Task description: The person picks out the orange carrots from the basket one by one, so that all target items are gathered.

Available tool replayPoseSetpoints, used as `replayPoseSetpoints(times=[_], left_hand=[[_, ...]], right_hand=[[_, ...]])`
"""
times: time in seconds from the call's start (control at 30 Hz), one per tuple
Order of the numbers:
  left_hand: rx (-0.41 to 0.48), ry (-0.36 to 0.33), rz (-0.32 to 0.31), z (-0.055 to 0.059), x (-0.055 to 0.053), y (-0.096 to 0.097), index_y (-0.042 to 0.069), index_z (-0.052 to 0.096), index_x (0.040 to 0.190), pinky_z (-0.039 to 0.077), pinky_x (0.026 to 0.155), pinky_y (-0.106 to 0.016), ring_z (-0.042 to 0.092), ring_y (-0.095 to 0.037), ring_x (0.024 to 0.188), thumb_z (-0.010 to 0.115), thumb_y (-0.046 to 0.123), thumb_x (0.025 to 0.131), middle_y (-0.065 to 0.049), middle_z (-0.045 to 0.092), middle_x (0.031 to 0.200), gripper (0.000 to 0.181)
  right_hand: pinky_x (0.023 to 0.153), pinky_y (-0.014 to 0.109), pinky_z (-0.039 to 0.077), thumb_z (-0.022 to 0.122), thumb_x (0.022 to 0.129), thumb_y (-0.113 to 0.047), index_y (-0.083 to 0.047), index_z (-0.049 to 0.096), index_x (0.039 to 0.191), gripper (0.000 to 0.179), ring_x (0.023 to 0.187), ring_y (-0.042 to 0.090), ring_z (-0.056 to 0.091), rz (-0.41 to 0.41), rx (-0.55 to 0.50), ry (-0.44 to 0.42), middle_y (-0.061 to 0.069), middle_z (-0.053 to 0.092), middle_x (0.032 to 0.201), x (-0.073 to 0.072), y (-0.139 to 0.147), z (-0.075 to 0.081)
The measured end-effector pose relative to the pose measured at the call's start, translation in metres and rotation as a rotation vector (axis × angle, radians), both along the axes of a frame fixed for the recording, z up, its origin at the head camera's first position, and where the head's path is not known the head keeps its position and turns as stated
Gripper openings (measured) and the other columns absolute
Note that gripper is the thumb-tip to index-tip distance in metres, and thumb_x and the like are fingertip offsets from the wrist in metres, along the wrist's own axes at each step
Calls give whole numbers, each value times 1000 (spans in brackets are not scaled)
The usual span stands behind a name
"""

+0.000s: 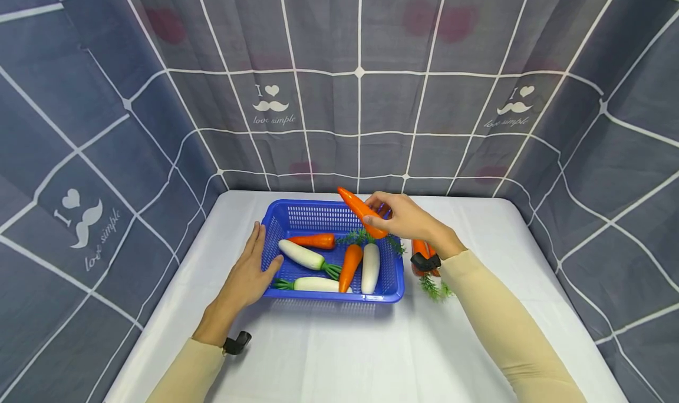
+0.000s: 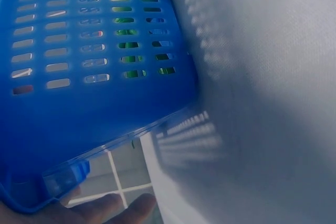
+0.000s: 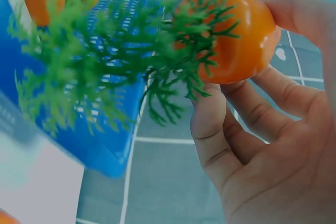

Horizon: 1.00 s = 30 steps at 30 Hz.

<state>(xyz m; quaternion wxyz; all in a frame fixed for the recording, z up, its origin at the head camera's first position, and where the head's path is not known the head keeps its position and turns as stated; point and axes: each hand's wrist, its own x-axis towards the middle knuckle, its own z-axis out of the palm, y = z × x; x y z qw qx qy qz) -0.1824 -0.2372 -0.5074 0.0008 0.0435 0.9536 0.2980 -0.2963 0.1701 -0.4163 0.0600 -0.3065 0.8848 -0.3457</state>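
Observation:
My right hand (image 1: 395, 214) pinches an orange carrot (image 1: 356, 207) above the back right part of a blue basket (image 1: 331, 296). In the right wrist view the carrot's thick end (image 3: 236, 35) sits between thumb and fingers, and its feathery green leaves (image 3: 121, 56) trail toward the basket. My left hand (image 1: 249, 273) rests with extended fingers against the basket's left rim. Inside the basket lie an orange carrot (image 1: 313, 241), another carrot (image 1: 350, 266), and white radishes, one at the left (image 1: 302, 254), one at the front (image 1: 318, 284), one at the right (image 1: 371, 267).
More carrots (image 1: 421, 250) with green leaves (image 1: 435, 288) lie on the white table (image 1: 339, 350) right of the basket, partly hidden under my right wrist. Grey checked cloth (image 1: 329, 102) walls the table at the back and both sides.

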Motion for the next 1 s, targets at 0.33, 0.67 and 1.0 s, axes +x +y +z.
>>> replayPoseSetpoints(times=[0.33,0.67,1.0], left_hand=[[-5,8,8,-1,-2,-1,10,-2,188,28,142,-73,16,-53,182,58,46,121,-14,-8,199,97],[4,6,8,-2,-1,0,11,-1,188,26,142,-74,17,-54,181,57,47,121,-14,-7,199,96],[12,11,10,-2,-1,0,11,0,188,26,143,-73,17,-52,182,55,51,121,-14,-5,199,96]], right_hand=[[87,40,64,77,113,-43,-15,75,141,39,98,23,74,-80,2,21,7,80,113,1,25,5],[87,37,62,75,114,-43,-11,75,140,40,100,22,74,-170,12,19,11,81,118,0,58,-17],[88,36,62,75,114,-38,-8,75,143,41,103,28,75,-269,-8,-21,16,79,122,4,86,-33]])
